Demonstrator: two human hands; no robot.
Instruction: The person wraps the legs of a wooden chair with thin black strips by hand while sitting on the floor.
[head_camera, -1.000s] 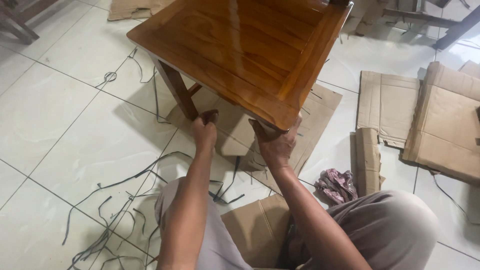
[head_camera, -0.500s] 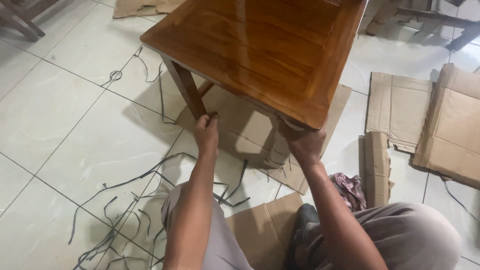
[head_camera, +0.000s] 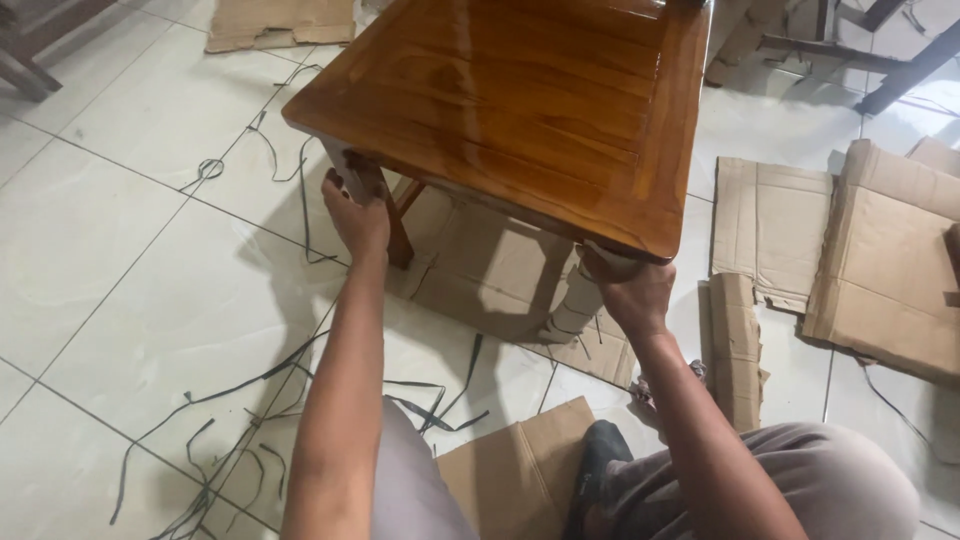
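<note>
A glossy brown wooden table (head_camera: 520, 110) stands over flattened cardboard (head_camera: 490, 270) on a white tiled floor. My left hand (head_camera: 356, 212) grips the near left leg just under the table top. At the near right corner my right hand (head_camera: 628, 288) is closed around the top of the other near leg (head_camera: 578, 305), which is wrapped in pale cardboard. My knees in grey trousers (head_camera: 800, 480) show at the bottom of the view.
Flattened cardboard boxes (head_camera: 870, 260) lie to the right, another sheet (head_camera: 280, 25) at the far left. Black plastic straps (head_camera: 250, 400) are strewn over the tiles at the left. A cardboard piece (head_camera: 520, 465) lies between my legs. Dark furniture legs (head_camera: 880, 50) stand top right.
Both hands have moved outward and up from the table's near edge to its two near legs. The table now appears closer and larger in view.
</note>
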